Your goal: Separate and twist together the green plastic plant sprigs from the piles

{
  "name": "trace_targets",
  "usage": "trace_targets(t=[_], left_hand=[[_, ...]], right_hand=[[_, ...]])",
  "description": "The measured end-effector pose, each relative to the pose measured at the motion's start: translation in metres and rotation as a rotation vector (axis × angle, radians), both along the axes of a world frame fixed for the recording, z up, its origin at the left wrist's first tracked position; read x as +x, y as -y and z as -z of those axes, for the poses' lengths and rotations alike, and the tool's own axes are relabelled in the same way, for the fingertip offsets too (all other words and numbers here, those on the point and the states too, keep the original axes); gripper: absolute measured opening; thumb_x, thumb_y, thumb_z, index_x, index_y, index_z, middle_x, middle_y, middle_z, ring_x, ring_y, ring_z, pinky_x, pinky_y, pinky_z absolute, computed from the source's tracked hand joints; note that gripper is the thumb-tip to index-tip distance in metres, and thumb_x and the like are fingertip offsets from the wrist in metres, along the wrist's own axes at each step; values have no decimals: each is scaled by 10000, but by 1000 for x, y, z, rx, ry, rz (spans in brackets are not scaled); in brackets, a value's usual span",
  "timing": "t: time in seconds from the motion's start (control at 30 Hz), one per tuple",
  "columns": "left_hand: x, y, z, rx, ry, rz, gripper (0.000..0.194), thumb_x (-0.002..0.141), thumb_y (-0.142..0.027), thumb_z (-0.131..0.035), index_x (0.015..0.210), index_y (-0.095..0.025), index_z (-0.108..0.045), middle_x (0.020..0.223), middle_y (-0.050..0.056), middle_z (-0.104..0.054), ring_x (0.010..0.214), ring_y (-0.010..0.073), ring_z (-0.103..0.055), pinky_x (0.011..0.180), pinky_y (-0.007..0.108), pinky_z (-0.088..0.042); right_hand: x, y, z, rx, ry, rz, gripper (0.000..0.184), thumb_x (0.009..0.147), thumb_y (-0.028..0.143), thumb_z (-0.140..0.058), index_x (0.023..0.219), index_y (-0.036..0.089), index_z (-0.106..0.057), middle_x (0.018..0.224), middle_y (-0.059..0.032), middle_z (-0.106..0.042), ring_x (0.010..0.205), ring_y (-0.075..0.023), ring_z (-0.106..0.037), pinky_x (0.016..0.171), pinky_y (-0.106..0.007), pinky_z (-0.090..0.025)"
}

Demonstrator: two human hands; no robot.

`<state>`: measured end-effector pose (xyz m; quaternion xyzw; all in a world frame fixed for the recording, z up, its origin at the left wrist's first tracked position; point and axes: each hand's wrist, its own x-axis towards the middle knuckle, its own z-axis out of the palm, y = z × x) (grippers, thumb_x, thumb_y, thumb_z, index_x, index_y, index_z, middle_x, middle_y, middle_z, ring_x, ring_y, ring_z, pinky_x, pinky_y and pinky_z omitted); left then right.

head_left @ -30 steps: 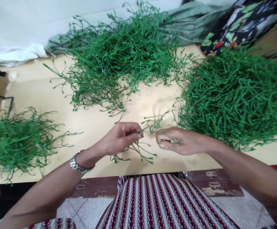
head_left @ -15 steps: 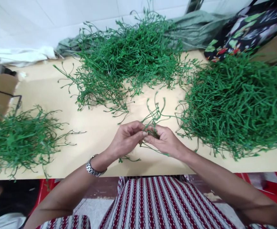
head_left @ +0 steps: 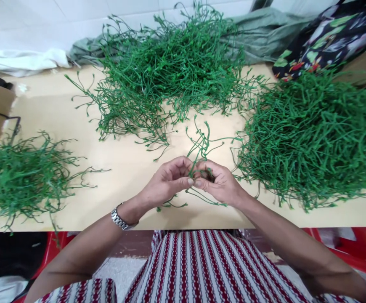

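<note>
Poking out beyond the grip and on its near side, a few green stems [head_left: 205,144] are held between the two hands. The left hand [head_left: 163,184] pinches them between thumb and fingers; the right hand [head_left: 222,185] does likewise, the thumb tips close together. Left of the grip lies a small pile [head_left: 22,181], right of it a big pile [head_left: 315,139], and beyond it a far pile [head_left: 176,63] against green cloth [head_left: 261,35]. Below the grip is the table [head_left: 124,170]; a watch [head_left: 120,219] circles the left wrist.
</note>
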<state>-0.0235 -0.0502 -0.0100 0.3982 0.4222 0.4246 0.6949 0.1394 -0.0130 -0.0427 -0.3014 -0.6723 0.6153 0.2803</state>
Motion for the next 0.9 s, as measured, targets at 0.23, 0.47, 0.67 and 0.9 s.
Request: trace_targets(t=[0.23,0.47,0.67,0.9], left_hand=[[0,2,-6,46,-339,41,85,711,-168,-568,684,-123,-501,584,-35,-433,524,56,-370,474,182,-290],[-4,4,-8,249,-735,186,216,722,-125,-475,508,-128,-441,495,-52,-311,487,55,-277,447,187,-228],[-1,4,-12,368,-829,376,194,685,-49,-421,541,-114,-533,480,-36,-371,463,60,-312,438,193,-235],[-12,-2,-11,98,-524,237,114,681,-120,-509,568,-119,-522,478,-46,-375,450,49,-306,424,188,-235]], right_hand=[[3,3,-4,346,137,41,94,809,256,-548,822,169,-515,718,-5,-502,639,-97,-464,568,-204,-373],[7,4,-14,807,385,-120,125,867,220,-423,871,158,-532,728,-53,-559,660,-147,-493,587,-259,-385],[13,-6,-22,782,370,-391,176,815,123,-412,713,166,-549,637,-26,-528,565,-123,-445,548,-257,-350],[17,-22,-12,288,273,-272,194,845,268,-426,755,161,-560,691,-15,-529,624,-103,-482,570,-222,-391]])
